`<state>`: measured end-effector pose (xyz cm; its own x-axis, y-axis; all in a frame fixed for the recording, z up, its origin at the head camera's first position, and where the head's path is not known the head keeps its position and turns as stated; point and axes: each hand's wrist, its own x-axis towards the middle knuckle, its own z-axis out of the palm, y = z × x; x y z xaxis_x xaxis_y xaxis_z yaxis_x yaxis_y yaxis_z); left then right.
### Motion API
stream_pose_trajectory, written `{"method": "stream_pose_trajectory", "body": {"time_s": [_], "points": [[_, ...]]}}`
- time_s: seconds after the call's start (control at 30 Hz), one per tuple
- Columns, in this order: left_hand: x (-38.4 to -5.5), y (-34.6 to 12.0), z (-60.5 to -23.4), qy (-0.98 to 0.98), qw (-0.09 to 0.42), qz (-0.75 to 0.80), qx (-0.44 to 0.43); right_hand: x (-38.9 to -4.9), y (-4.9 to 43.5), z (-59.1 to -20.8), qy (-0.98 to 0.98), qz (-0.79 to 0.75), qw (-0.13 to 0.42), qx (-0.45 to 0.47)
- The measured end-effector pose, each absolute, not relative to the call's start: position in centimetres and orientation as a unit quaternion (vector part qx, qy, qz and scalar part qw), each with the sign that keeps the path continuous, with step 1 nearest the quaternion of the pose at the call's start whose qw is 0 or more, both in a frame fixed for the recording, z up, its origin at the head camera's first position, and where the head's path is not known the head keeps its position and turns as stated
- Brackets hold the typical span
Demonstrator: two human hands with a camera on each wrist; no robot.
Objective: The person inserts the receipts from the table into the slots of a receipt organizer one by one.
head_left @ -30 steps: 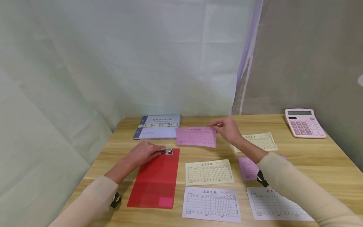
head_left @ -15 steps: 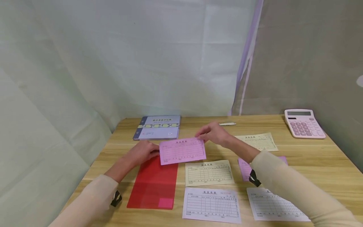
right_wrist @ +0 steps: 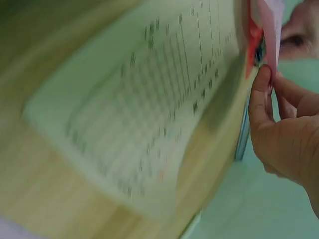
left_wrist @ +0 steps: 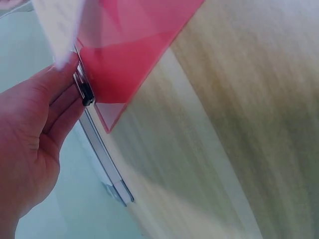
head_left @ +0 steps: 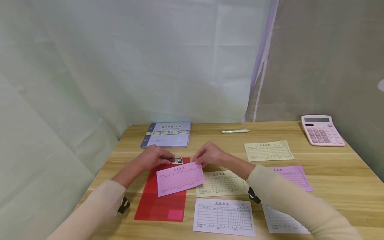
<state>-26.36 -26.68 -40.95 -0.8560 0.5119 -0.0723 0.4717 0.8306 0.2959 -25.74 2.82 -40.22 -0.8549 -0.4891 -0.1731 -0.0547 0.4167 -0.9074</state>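
A red clipboard (head_left: 159, 200) lies on the table with its metal clip (head_left: 176, 160) at the far end. My left hand (head_left: 151, 158) pinches that clip between thumb and fingers; the left wrist view shows the clip (left_wrist: 85, 89) in its grasp. By its upper right corner, my right hand (head_left: 211, 154) pinches a pink receipt slip (head_left: 180, 179). The slip hangs tilted over the upper part of the clipboard, just below the clip. Its right end overlaps a yellow receipt slip (head_left: 223, 184) in the head view.
White slips (head_left: 223, 216) lie at the front, one partly under the right sleeve. Another pink slip (head_left: 292, 176) and a yellow slip (head_left: 269, 150) lie to the right. Farther back are a ledger book (head_left: 168, 135), a white pen (head_left: 234, 131) and a pink calculator (head_left: 322, 130).
My right hand has carried the pink slip left and toward me, from beside the ledger book to over the clipboard. The pen has come into view. My left hand stays at the clip.
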Motion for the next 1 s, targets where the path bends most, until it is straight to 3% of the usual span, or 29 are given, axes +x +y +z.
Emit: {"method": "stream_pose_trajectory", "body": {"time_s": [0.23,0.53,0.87,1.0], "points": [[-26.3,-26.6,-40.8,0.956,0.083,0.136,0.248,-25.1,0.1,-41.2,0.820,-0.528,0.180,-0.127],[-26.3,-26.5,-40.9,0.954,0.083,0.142,0.251,-25.1,-0.6,-41.3,0.870,-0.448,0.125,-0.163],[-26.4,-26.7,-41.3,0.953,0.073,0.123,0.269,-25.2,-0.7,-41.8,0.892,-0.402,0.103,-0.179],[-26.4,-26.8,-41.2,0.950,0.066,0.121,0.279,-25.3,-1.1,-41.8,0.881,-0.423,0.120,-0.172]]}}
